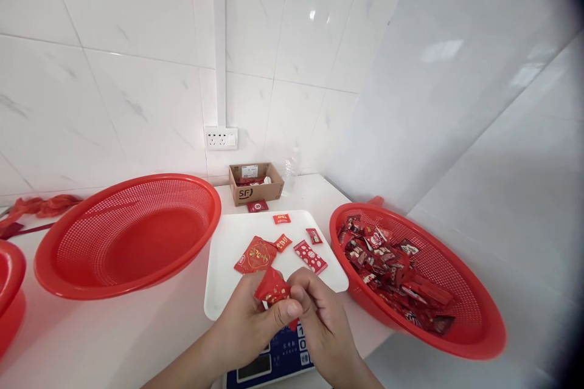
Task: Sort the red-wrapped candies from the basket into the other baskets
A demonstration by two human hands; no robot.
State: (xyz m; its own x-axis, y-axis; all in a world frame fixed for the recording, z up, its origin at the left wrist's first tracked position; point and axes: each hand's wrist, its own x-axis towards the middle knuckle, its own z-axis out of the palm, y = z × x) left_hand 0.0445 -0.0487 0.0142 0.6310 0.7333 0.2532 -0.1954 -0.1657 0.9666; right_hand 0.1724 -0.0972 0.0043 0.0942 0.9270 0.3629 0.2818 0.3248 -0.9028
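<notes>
My left hand (250,325) and my right hand (322,319) meet over the front of a white scale platform (228,292). Both pinch a small red pouch (272,287) between thumbs and fingers. On the platform behind them lie a larger red packet (255,255), a patterned red sachet (310,257) and three small red candies (282,242). A red mesh basket (474,340) on the right holds several red wrapped candies (392,267). An empty red mesh basket (128,234) stands on the left.
The scale's blue panel (274,361) shows under my hands. A small cardboard box (255,183) and a clear bottle (292,171) stand by the tiled wall under a socket (221,138). Red strings (41,205) lie far left, and another red basin (9,292) at the left edge.
</notes>
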